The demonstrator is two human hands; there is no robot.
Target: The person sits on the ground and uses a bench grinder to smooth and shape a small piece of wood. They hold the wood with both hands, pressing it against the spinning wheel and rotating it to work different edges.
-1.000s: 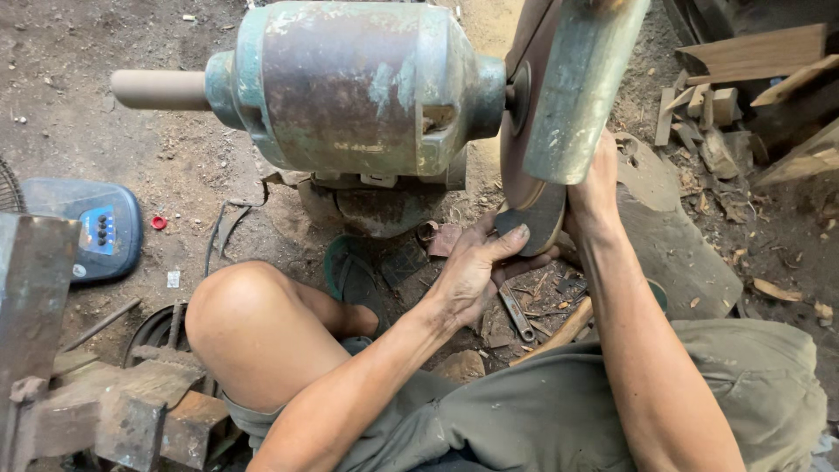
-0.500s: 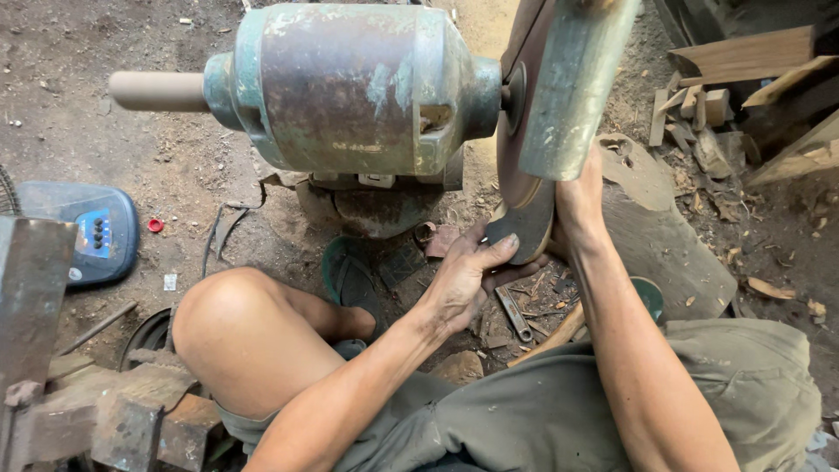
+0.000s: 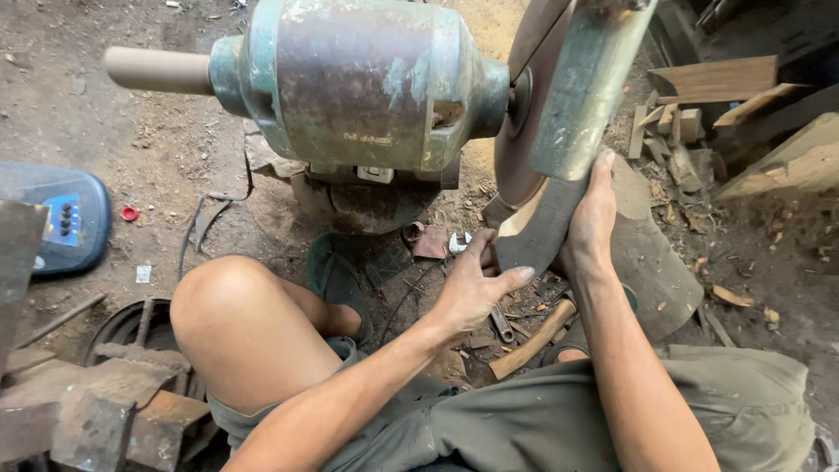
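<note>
I am watching both hands holding a dark curved metal blade (image 3: 546,229) against the grinding wheel (image 3: 524,149). The right hand (image 3: 592,218) is lying flat along the blade's far edge, fingers pressed together, just below the green wheel guard (image 3: 585,96). The left hand (image 3: 476,284) is gripping the blade's near end, fingers curled, thumb extended. The grinder motor (image 3: 358,83) is sitting left of both hands; a wrench (image 3: 501,322) is lying on the dirt floor (image 3: 131,131) under the left hand.

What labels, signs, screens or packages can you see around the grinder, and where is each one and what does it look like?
Blue device: on the dirt at far left, rounded blue-grey body with a lighter blue panel of dark buttons; no lit screen shows.
White plate: small pale rectangle under the green motor housing.
White scrap: small square on the ground by the left knee; too small to tell more.
</note>
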